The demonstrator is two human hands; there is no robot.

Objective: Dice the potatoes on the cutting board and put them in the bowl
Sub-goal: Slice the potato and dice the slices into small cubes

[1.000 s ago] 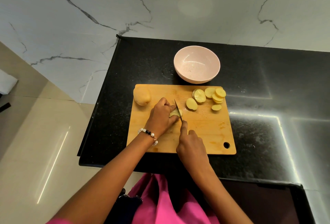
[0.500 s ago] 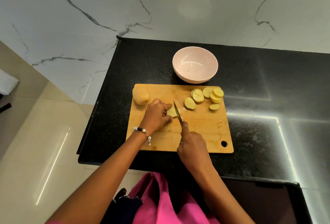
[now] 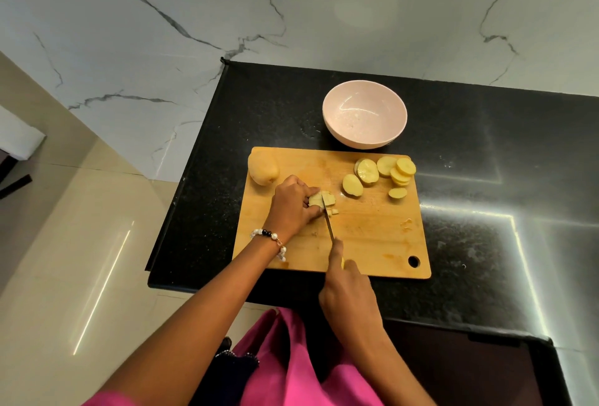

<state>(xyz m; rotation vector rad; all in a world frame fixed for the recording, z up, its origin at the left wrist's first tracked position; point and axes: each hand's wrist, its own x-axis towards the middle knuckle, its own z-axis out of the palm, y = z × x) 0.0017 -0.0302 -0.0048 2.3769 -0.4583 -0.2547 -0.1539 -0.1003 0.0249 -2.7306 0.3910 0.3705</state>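
A person dices potato at a black counter (image 3: 470, 178), working mid-board — the cutting step is in hand, and nothing has reached the bowl (image 3: 364, 114). The left hand (image 3: 293, 204) curls its fingers over a stack of slices (image 3: 319, 199), pinning it to the board (image 3: 366, 237). The right hand (image 3: 348, 292) wraps the handle of a knife (image 3: 328, 219), forefinger laid along the spine; the blade stands through the stack just beside the left fingertips, and a few cut pieces (image 3: 334, 212) lie at its right side.

By the look of it the job is early. A whole potato (image 3: 263, 168) sits at the board's far left corner, touching nothing, and a fan of uncut rounds (image 3: 382, 172) lies at the far right, near the bowl (pink, empty, just beyond the board's far edge).

The next move likely calls for the left fingers to creep back from the blade as the stack shortens — the margin there is slim — and for crosswise cuts before any transfer.

Room is uneven. The board's near edge lies close to the counter's front edge, and its left side is near the counter's left edge, beyond which the floor (image 3: 81, 243) drops away; pieces pushed leftward could roll off. To the right the counter runs open, and the board's near right quarter is bare wood, the easiest place to heap dice.
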